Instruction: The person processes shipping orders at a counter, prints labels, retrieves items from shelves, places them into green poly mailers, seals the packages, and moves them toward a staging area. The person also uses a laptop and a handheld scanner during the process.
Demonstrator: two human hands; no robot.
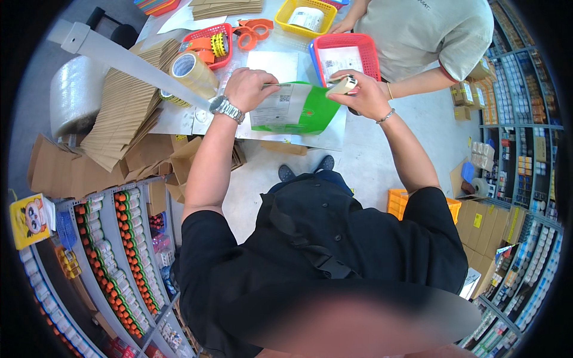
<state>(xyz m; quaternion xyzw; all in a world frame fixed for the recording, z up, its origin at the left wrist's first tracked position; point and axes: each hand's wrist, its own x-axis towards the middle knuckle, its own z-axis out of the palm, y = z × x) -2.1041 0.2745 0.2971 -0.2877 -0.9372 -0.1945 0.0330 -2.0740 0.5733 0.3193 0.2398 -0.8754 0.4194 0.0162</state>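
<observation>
A green plastic mailing bag (317, 110) with a white printed label (277, 106) is held up over the near edge of the table. My left hand (248, 89) pinches its upper left edge between thumb and fingers. My right hand (369, 97) is closed around a small cream-coloured handheld tool (342, 86), at the bag's upper right corner. The tool's exact kind is unclear, and whether those fingers also grip the bag is hidden. Behind the bag, a white sheet (273, 62) lies on the table.
A red basket (365, 51) stands just beyond my right hand, near a co-worker (424, 36). A yellow basket (325, 16), orange scissors (248, 39), tape rolls (194, 70) and stacked cardboard (122, 98) surround the work area. A grey post (137, 62) slants in at left.
</observation>
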